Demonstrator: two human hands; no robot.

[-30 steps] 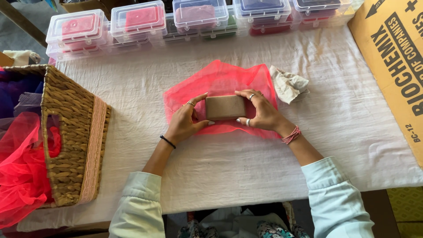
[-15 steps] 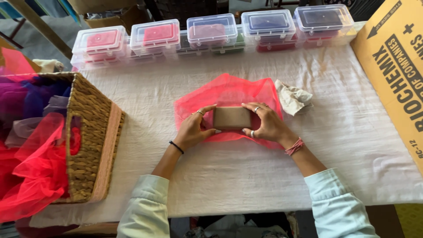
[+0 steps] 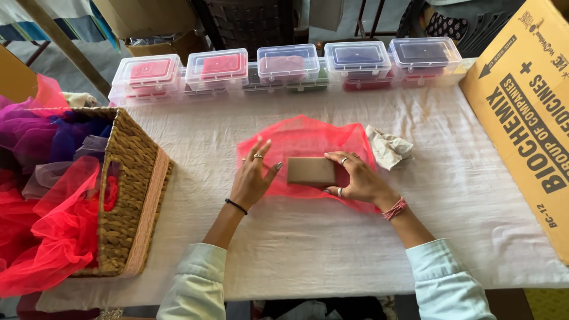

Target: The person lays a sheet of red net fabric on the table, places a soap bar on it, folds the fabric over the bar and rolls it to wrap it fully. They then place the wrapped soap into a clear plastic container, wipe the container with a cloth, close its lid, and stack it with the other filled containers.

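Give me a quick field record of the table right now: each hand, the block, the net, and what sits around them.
left hand: open, fingers spread, resting on the red net's left edge, apart from the block
right hand: fingers on the block's right end
brown block: flat on the net, near its middle
red net: spread on the white tablecloth
crumpled cloth: beside the net's right corner
wicker basket: at left, holding coloured net
clear lidded boxes: row along the far edge
cardboard carton: at right

I'm looking at a small packing workshop: clear lidded boxes (image 3: 287,62) beyond my fingers (image 3: 349,159), cloth-covered counter (image 3: 332,249), cardboard carton (image 3: 527,118), basket (image 3: 127,195) of netting.
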